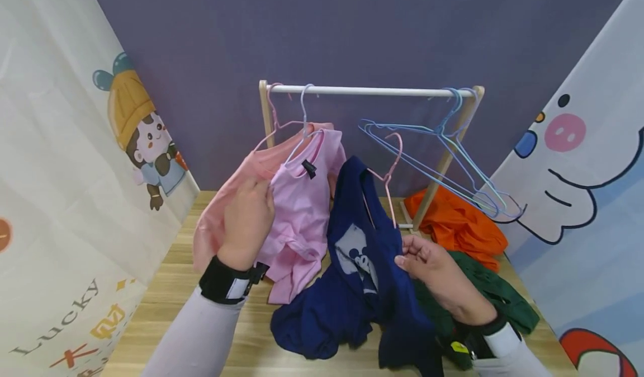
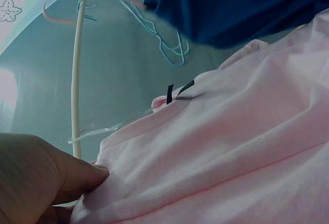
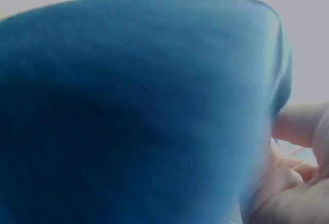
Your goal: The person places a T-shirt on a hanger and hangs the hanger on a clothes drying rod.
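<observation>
My left hand (image 1: 247, 220) pinches the shoulder of a light pink shirt (image 1: 302, 215), which hangs from the rail on a lilac hanger (image 1: 304, 108). Thumb and fingertips on that pink cloth show in the left wrist view. A salmon shirt (image 1: 213, 237) hangs behind it on a pink hanger (image 1: 274, 114). With my right hand (image 1: 437, 273) I pinch the shoulder edge of a navy shirt (image 1: 392, 276) with a grey cartoon print. Another pink hanger (image 1: 388, 178) is inside its neck, its hook below the rail. Navy cloth fills most of the right wrist view.
A white rail (image 1: 372, 91) on wooden posts (image 1: 427, 203) stands at the back of the wooden table (image 1: 171, 293). Several blue and purple hangers (image 1: 453, 142) hang at its right end. An orange garment (image 1: 460, 223) and a dark green garment (image 1: 495, 287) lie on the right.
</observation>
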### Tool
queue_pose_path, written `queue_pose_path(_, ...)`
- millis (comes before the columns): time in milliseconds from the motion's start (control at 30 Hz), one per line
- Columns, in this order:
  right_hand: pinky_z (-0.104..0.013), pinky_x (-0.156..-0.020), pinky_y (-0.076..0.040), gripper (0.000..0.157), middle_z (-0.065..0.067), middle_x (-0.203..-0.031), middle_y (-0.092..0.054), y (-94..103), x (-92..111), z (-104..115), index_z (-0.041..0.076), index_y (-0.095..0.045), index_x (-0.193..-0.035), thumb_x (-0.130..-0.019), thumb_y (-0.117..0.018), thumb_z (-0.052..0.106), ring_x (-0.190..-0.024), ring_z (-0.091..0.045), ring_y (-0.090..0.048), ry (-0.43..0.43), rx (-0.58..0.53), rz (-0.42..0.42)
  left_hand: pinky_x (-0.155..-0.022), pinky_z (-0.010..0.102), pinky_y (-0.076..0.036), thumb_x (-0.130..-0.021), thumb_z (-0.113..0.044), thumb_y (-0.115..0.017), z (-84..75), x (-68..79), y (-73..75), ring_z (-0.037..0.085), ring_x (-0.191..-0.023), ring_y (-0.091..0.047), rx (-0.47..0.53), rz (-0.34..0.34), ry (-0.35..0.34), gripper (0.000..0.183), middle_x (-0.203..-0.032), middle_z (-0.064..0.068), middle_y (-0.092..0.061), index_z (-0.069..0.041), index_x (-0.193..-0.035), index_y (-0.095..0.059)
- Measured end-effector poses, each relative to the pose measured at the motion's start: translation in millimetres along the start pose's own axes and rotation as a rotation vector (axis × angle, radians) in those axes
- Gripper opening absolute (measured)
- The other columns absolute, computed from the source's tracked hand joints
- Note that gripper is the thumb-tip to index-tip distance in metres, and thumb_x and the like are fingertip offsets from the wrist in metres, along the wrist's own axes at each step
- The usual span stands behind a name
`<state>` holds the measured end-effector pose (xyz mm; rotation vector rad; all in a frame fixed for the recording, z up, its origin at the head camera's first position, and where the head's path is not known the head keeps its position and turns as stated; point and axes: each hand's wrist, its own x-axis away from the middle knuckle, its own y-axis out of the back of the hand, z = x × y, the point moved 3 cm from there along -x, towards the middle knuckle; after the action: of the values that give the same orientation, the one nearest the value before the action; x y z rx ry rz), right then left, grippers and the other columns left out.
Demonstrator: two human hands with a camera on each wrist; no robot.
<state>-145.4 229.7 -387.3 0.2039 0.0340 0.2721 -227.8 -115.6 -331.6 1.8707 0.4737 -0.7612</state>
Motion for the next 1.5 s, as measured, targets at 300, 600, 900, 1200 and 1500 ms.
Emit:
queue_pose_path(300,-0.021,-0.076,-0.058,0.031,-0.003,-0.096,-0.061,2.3,-37.1,52.6,-0.005,-0.055,-0.127,-0.103,-0.065,0.012,-0.082,-0.016,-0.060,0.106,0.031,-0.053,-0.057,0.054,-0.054,-0.105,-0.020,-0.058,-2.1,1.4,1.3,0.041,-0.080,-0.068,0.005,0.025,0.010,0.023,-0.094,0.015,-0.066,-0.002,-0.100,-0.072)
queue_pose_path(600,-0.022,-0.077,-0.059,0.029,-0.006,-0.097,-0.061,-4.9,-92.8,96.4,0.001,-0.059,-0.128,-0.104,-0.064,0.018,-0.082,-0.017,-0.062,0.163,-0.019,-0.071,-0.055,0.054,-0.052,-0.104,-0.020,-0.058,-2.0,2.6,4.1,0.041,-0.077,-0.067,0.007,0.013,0.015,0.023,-0.093,0.014,-0.065,-0.003,-0.098,-0.073)
queue_pose_path(900,-0.021,-0.068,-0.055,0.021,0.000,-0.090,-0.061,-37.7,-120.9,91.6,-0.002,-0.061,-0.119,-0.102,-0.064,0.011,-0.074,-0.011,-0.058,0.149,-0.115,-0.081,-0.055,0.053,-0.053,-0.105,-0.020,-0.058,-2.6,2.2,5.9,0.041,-0.078,-0.068,-0.007,0.037,0.022,0.023,-0.097,0.014,-0.067,-0.003,-0.104,-0.073)
queue_pose_path(1200,-0.022,-0.066,-0.051,0.017,-0.001,-0.089,-0.055,-74.0,-131.4,76.6,-0.002,-0.059,-0.113,-0.100,-0.065,0.007,-0.073,-0.012,-0.055,0.156,-0.132,-0.093,-0.053,0.055,-0.053,-0.104,-0.020,-0.060,-1.7,0.9,7.1,0.042,-0.076,-0.068,-0.022,0.018,0.022,0.022,-0.094,0.015,-0.067,-0.003,-0.099,-0.072)
queue_pose_path(1500,-0.024,-0.063,-0.058,0.019,-0.001,-0.090,-0.056,-97.9,-138.7,58.1,-0.005,-0.058,-0.115,-0.101,-0.065,0.006,-0.069,-0.013,-0.059,0.159,-0.168,-0.060,-0.053,0.052,-0.054,-0.105,-0.020,-0.058,-1.5,1.0,9.0,0.039,-0.075,-0.067,-0.020,0.033,0.020,0.024,-0.093,0.014,-0.066,-0.003,-0.101,-0.074)
